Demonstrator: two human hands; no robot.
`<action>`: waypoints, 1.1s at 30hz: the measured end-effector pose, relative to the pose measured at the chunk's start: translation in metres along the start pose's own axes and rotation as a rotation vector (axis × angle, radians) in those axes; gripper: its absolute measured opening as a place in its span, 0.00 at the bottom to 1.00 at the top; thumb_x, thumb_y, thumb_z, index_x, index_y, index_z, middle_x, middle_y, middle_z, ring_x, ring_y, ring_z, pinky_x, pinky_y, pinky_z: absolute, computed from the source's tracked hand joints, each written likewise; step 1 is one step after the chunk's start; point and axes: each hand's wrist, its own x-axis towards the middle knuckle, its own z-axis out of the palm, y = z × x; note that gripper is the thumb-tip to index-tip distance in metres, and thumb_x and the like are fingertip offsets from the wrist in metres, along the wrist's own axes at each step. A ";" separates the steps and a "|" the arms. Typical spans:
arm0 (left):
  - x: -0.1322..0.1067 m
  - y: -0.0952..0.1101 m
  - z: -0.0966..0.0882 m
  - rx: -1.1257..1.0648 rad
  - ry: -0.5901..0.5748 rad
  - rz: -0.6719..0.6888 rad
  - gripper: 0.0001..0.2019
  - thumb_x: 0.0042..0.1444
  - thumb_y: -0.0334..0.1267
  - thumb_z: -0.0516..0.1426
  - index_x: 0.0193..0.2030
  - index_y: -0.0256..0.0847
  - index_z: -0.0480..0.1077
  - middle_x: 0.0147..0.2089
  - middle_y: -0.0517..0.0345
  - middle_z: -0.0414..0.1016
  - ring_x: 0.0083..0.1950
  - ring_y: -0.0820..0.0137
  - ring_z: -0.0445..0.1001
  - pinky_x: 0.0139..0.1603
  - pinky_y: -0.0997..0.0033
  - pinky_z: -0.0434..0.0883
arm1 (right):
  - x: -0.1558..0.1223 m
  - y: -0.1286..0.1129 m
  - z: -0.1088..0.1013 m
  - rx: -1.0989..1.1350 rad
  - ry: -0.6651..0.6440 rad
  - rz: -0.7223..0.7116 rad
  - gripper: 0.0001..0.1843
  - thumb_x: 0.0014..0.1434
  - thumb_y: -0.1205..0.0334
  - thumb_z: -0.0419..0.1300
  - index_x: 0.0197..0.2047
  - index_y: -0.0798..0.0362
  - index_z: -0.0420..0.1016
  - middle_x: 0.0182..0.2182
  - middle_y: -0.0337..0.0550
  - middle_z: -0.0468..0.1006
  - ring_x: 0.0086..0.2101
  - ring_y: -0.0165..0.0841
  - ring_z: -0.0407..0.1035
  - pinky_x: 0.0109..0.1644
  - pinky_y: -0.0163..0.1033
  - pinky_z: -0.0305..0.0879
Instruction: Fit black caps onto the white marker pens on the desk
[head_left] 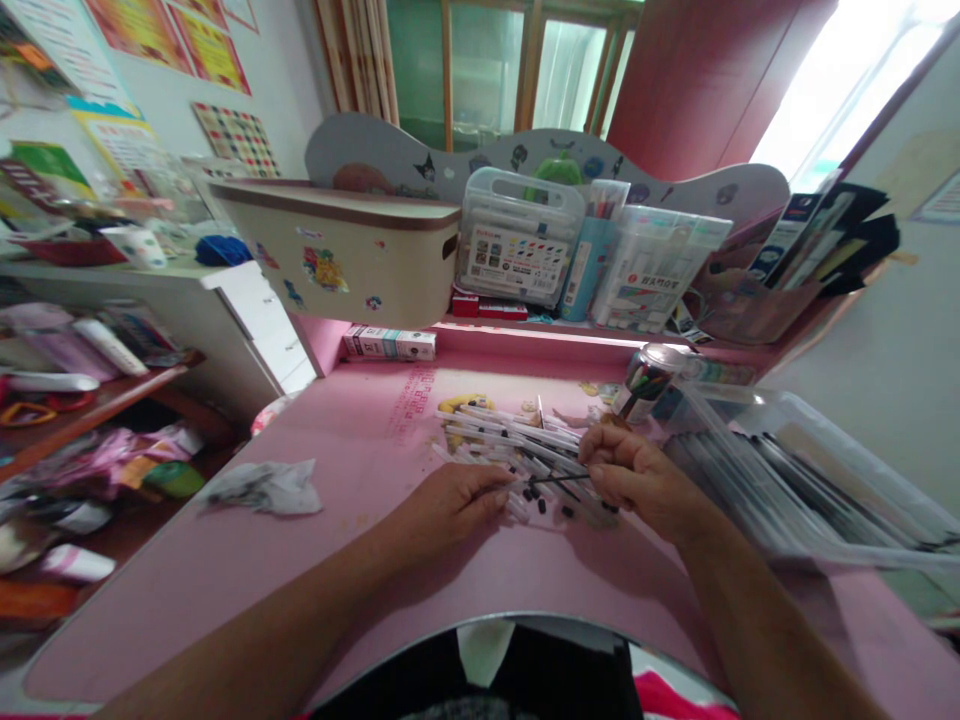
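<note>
My right hand (pixel 637 478) pinches one end of a thin dark rod (pixel 561 479) that looks like a pen refill. The rod points left toward my left hand (pixel 461 500). The fingers of my left hand are pressed together close to the rod's other end; what they hold, if anything, is too small to make out. Between and behind both hands lies a loose pile of white pen barrels (pixel 487 430). Small black pieces like pen caps (pixel 541 506) are scattered at its front.
At right, a clear plastic box (pixel 847 555) holds many dark thin sticks. A jar of pens (pixel 651 378) stands behind it. Crumpled tissue (pixel 270 487) lies on the pink desk (pixel 360 590) at left. A cream bin (pixel 352 265) and marker cases (pixel 521 240) occupy the shelf.
</note>
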 end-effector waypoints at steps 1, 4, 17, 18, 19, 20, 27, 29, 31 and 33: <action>0.001 -0.001 -0.001 0.008 -0.003 0.008 0.13 0.61 0.38 0.52 0.43 0.41 0.78 0.42 0.53 0.81 0.46 0.60 0.73 0.49 0.65 0.68 | 0.000 0.001 0.001 0.025 -0.011 0.001 0.11 0.48 0.61 0.63 0.35 0.52 0.67 0.17 0.25 0.57 0.16 0.21 0.46 0.20 0.29 0.42; 0.002 -0.003 -0.005 0.036 -0.023 0.037 0.14 0.61 0.36 0.52 0.43 0.41 0.79 0.43 0.54 0.81 0.46 0.61 0.74 0.49 0.66 0.67 | 0.001 0.003 0.004 0.088 -0.040 -0.003 0.12 0.49 0.59 0.64 0.36 0.52 0.67 0.17 0.25 0.57 0.16 0.21 0.46 0.19 0.29 0.42; 0.002 -0.012 -0.006 -0.412 0.042 -0.010 0.21 0.61 0.45 0.56 0.59 0.39 0.67 0.32 0.57 0.76 0.25 0.75 0.63 0.29 0.74 0.60 | 0.007 0.012 0.017 -0.100 -0.050 -0.154 0.21 0.63 0.43 0.54 0.44 0.52 0.73 0.30 0.39 0.71 0.26 0.28 0.62 0.28 0.33 0.57; 0.002 -0.011 -0.007 -0.468 0.051 -0.013 0.22 0.61 0.46 0.56 0.60 0.39 0.66 0.31 0.58 0.76 0.23 0.77 0.59 0.26 0.75 0.56 | 0.007 0.011 0.018 -0.280 -0.026 -0.171 0.16 0.63 0.49 0.54 0.39 0.53 0.74 0.29 0.40 0.71 0.28 0.29 0.63 0.31 0.34 0.58; 0.002 -0.010 -0.008 -0.522 0.049 -0.013 0.23 0.61 0.47 0.57 0.60 0.40 0.65 0.30 0.58 0.76 0.22 0.78 0.56 0.25 0.76 0.53 | 0.007 0.010 0.019 -0.474 -0.021 -0.194 0.12 0.63 0.55 0.55 0.34 0.53 0.74 0.29 0.40 0.72 0.30 0.30 0.64 0.34 0.35 0.59; 0.002 -0.009 -0.009 -0.569 0.047 -0.011 0.23 0.61 0.47 0.57 0.60 0.40 0.65 0.30 0.58 0.76 0.20 0.79 0.53 0.23 0.76 0.51 | 0.008 0.009 0.021 -0.649 -0.034 -0.221 0.09 0.61 0.61 0.56 0.32 0.54 0.75 0.30 0.41 0.73 0.33 0.31 0.65 0.38 0.36 0.60; 0.002 -0.006 -0.009 -0.686 0.023 0.017 0.23 0.62 0.46 0.57 0.62 0.41 0.64 0.29 0.58 0.76 0.19 0.80 0.51 0.21 0.76 0.47 | 0.003 0.016 0.040 -1.058 -0.069 -0.300 0.10 0.62 0.69 0.56 0.35 0.50 0.79 0.37 0.42 0.74 0.38 0.33 0.67 0.42 0.38 0.59; 0.001 -0.005 -0.009 -0.689 0.009 0.005 0.23 0.62 0.46 0.57 0.61 0.40 0.64 0.29 0.58 0.76 0.19 0.80 0.52 0.21 0.76 0.47 | 0.002 0.018 0.042 -1.093 -0.067 -0.319 0.10 0.62 0.68 0.56 0.35 0.50 0.79 0.37 0.42 0.74 0.38 0.33 0.67 0.42 0.38 0.59; 0.001 -0.005 -0.008 -0.683 -0.009 -0.023 0.24 0.61 0.46 0.57 0.61 0.40 0.64 0.29 0.58 0.76 0.18 0.81 0.52 0.20 0.76 0.46 | 0.003 0.018 0.041 -1.106 -0.077 -0.332 0.11 0.61 0.69 0.56 0.35 0.49 0.79 0.37 0.43 0.74 0.38 0.34 0.67 0.41 0.38 0.59; 0.001 -0.006 -0.007 -0.665 -0.038 -0.071 0.25 0.61 0.47 0.57 0.62 0.40 0.62 0.29 0.60 0.75 0.18 0.81 0.51 0.19 0.76 0.45 | 0.004 0.017 0.040 -1.079 -0.087 -0.348 0.11 0.60 0.70 0.56 0.35 0.50 0.79 0.37 0.43 0.75 0.38 0.34 0.67 0.41 0.38 0.59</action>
